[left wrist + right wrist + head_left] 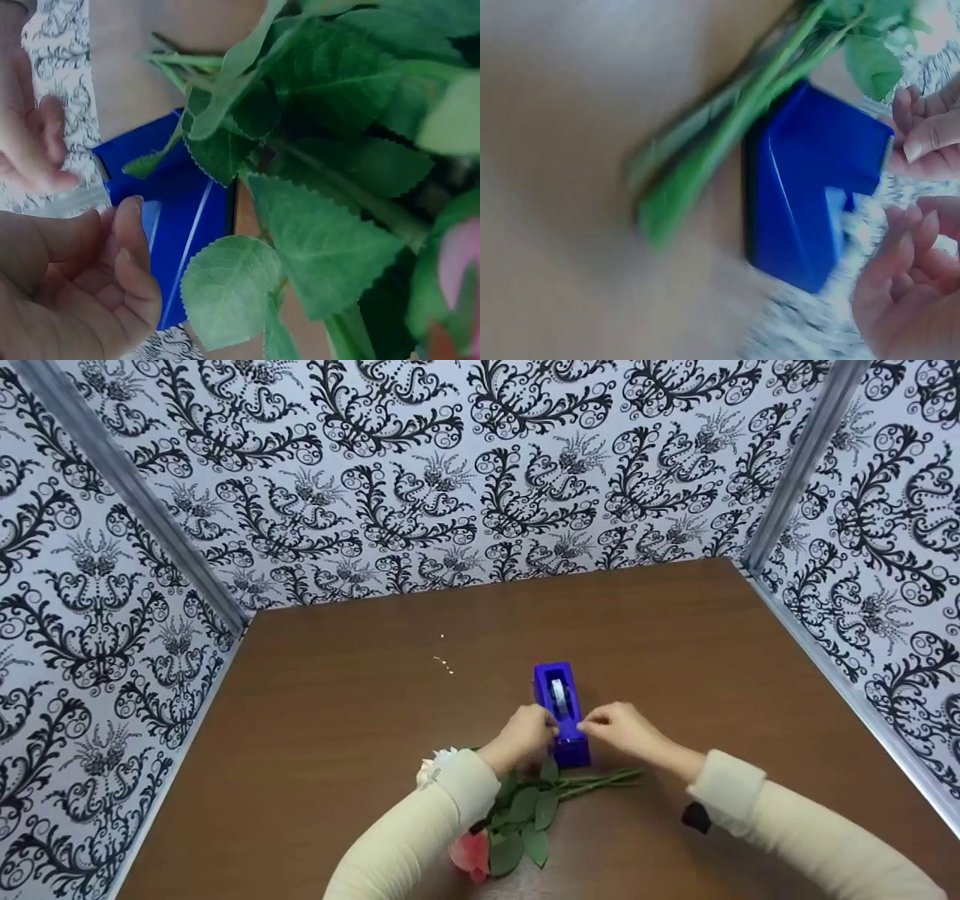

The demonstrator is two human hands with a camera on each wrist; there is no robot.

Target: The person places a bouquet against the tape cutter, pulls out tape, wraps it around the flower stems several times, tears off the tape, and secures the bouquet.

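At the dispenser (pixel 573 751) edge, left hand (pixel 523 733), right hand (pixel 628 729), fingers (pixel 132 219) pinching tape (pixel 71 201), roomy tabletop (pixel 337 675) beyond

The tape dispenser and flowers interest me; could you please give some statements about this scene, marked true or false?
The tape dispenser is blue. True.
The flower stems lie nearer the person than the dispenser does. True.
The left hand and right hand are beside the dispenser. True.
In the head view, the pink flower is right of the dispenser. False: the pink flower is left.
The dispenser holds no tape. False: a tape roll sits inside.
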